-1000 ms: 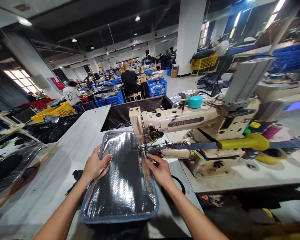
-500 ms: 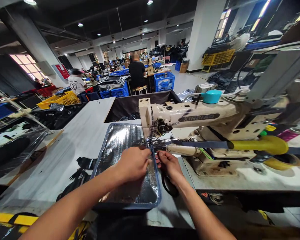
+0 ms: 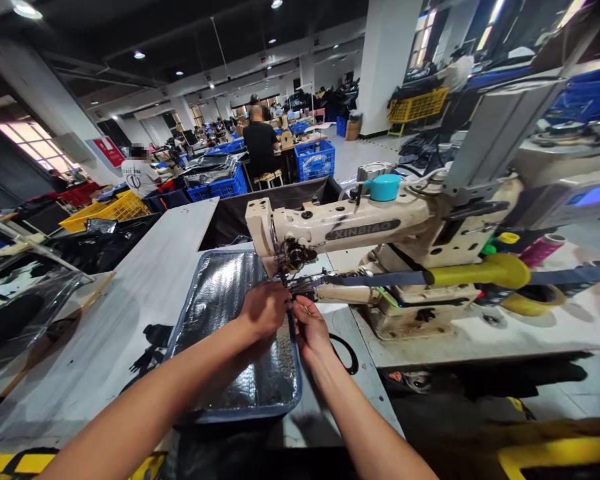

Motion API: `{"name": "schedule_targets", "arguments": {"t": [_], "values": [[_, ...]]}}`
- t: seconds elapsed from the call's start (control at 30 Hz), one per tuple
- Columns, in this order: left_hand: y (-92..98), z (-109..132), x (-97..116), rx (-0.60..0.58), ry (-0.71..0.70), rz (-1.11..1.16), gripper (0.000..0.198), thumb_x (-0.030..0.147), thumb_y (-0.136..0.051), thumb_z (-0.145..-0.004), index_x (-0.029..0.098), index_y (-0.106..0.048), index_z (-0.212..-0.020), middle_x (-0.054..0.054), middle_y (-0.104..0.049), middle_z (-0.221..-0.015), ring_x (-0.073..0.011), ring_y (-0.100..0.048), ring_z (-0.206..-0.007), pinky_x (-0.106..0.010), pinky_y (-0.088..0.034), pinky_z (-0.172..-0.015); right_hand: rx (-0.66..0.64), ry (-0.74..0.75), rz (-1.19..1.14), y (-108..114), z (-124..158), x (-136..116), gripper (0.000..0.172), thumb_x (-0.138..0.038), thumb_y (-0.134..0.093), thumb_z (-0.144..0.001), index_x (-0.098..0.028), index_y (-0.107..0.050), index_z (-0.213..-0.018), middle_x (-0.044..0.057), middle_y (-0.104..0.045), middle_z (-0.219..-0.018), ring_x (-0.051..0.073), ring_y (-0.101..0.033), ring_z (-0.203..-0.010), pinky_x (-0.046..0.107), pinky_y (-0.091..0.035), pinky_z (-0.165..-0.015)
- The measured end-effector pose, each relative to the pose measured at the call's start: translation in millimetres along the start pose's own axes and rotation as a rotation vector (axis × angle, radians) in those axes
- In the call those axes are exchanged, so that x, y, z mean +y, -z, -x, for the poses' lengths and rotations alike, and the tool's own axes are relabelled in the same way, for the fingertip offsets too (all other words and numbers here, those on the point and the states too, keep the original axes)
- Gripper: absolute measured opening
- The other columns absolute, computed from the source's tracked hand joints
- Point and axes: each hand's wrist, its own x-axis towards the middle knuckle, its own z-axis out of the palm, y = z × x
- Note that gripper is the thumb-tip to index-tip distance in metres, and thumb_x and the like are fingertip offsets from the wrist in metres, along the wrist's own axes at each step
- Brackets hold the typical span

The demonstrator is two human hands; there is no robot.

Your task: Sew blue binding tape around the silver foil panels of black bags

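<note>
A silver foil-lined bag (image 3: 220,387) with grey-blue edge binding lies under the head of a cream sewing machine (image 3: 360,223). My left hand (image 3: 266,310) is closed over the bag's right edge, close below the needle area, and its fingertips are partly hidden. Just right of it, my right hand (image 3: 311,328) pinches the same bound edge between thumb and fingers. Grey-blue binding tape (image 3: 380,277) runs from the right through a yellow tube (image 3: 475,272) toward the needle. A dark strap loop (image 3: 351,353) lies beside my right wrist.
A turquoise cup (image 3: 385,187) sits on top of the machine. Tape rolls (image 3: 535,298) and a magenta thread cone (image 3: 543,248) stand to the right. Black scraps (image 3: 153,340) lie left of the bag. Co-workers (image 3: 261,143) and blue crates (image 3: 315,160) are farther back.
My right hand has come up closer to my left and now pinches the bag's edge. The camera has turned right, so the scene appears shifted left.
</note>
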Motion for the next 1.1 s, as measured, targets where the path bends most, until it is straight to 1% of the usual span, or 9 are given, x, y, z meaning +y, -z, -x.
{"name": "schedule_targets", "arguments": {"t": [0.1,0.2,0.37,0.5,0.6,0.77,0.9,1.0,1.1], "values": [[-7.0,-4,-5,0.025,-0.016,-0.003,0.019,0.027,-0.058,-0.099,0.021,-0.075,-0.095,-0.004,-0.074,-0.099,-0.0224,-0.069,-0.098,-0.033,-0.052,-0.089,0.060,0.005,0.052,-3,3,-4,0.050,-0.033,-0.098,-0.056,-0.021,-0.070,-0.095,-0.004,-0.069,-0.073,0.011,-0.061,-0.056,0.019,-0.045,-0.045],[-10.5,-5,-10,0.031,-0.057,-0.075,0.025,0.026,-0.051,-0.101,0.020,-0.073,-0.093,-0.006,-0.073,-0.097,-0.0219,-0.067,-0.092,-0.032,-0.051,-0.080,-0.059,0.084,0.336,1,5,-20,0.047,-0.046,-0.092,-0.067,-0.019,-0.073,-0.102,-0.003,-0.066,-0.070,0.010,-0.054,-0.050,0.019,-0.035,-0.040],[-4.3,-3,-7,-0.028,-0.125,-0.209,0.023,0.021,-0.050,-0.099,0.017,-0.072,-0.094,-0.009,-0.070,-0.095,-0.0245,-0.065,-0.088,-0.034,-0.048,-0.071,-0.363,0.308,0.996,4,-6,-59,0.030,-0.041,-0.071,-0.089,-0.020,-0.076,-0.110,-0.003,-0.064,-0.061,0.014,-0.055,-0.052,0.026,-0.043,-0.055],[-1.5,-1,-2,-0.028,-0.170,-0.286,0.021,0.020,-0.050,-0.099,0.016,-0.070,-0.093,-0.010,-0.070,-0.096,-0.0256,-0.065,-0.091,-0.036,-0.048,-0.072,-0.400,0.564,1.362,3,-12,-68,0.018,-0.031,-0.061,-0.093,-0.023,-0.077,-0.095,0.001,-0.072,-0.073,0.018,-0.062,-0.066,0.029,-0.044,-0.067],[-1.8,3,0,-0.070,-0.203,-0.294,0.021,0.019,-0.051,-0.099,0.016,-0.069,-0.091,-0.010,-0.070,-0.099,-0.0256,-0.064,-0.096,-0.035,-0.048,-0.073,-0.343,0.681,1.406,9,-6,-52,0.022,-0.033,-0.056,-0.096,-0.022,-0.073,-0.088,0.004,-0.073,-0.079,0.020,-0.063,-0.071,0.030,-0.043,-0.069],[1.5,27,-2,-0.056,-0.254,-0.199,0.021,0.022,-0.051,-0.102,0.014,-0.070,-0.107,-0.011,-0.072,-0.114,-0.0266,-0.063,-0.107,-0.039,-0.051,-0.090,-0.276,0.465,1.151,22,12,-24,0.026,-0.041,-0.059,-0.095,-0.022,-0.070,-0.083,0.001,-0.064,-0.066,0.017,-0.056,-0.060,0.028,-0.042,-0.061],[8.7,48,-12,0.013,-0.263,-0.088,0.033,0.028,-0.044,-0.107,0.018,-0.067,-0.128,-0.010,-0.066,-0.141,-0.0282,-0.058,-0.126,-0.046,-0.048,-0.106,-0.083,0.234,0.828,10,12,-30,0.035,-0.055,-0.072,-0.085,-0.020,-0.069,-0.090,0.001,-0.067,-0.070,0.016,-0.057,-0.055,0.026,-0.042,-0.052],[13.7,48,-23,-0.013,-0.202,0.024,0.029,0.026,-0.047,-0.105,0.021,-0.072,-0.118,-0.009,-0.072,-0.128,-0.0255,-0.061,-0.121,-0.045,-0.048,-0.108,-0.135,0.069,0.813,-4,4,-36,0.045,-0.064,-0.075,-0.080,-0.020,-0.065,-0.077,-0.001,-0.061,-0.061,0.013,-0.047,-0.047,0.024,-0.032,-0.043],[15.1,36,-32,0.077,0.007,0.088,0.025,0.024,-0.049,-0.102,0.019,-0.073,-0.109,-0.009,-0.074,-0.111,-0.0232,-0.065,-0.107,-0.043,-0.048,-0.106,-0.194,0.065,0.883,-8,1,-32,0.052,-0.067,-0.074,-0.080,-0.021,-0.057,-0.063,-0.003,-0.050,-0.051,0.012,-0.040,-0.046,0.025,-0.029,-0.043]]}}
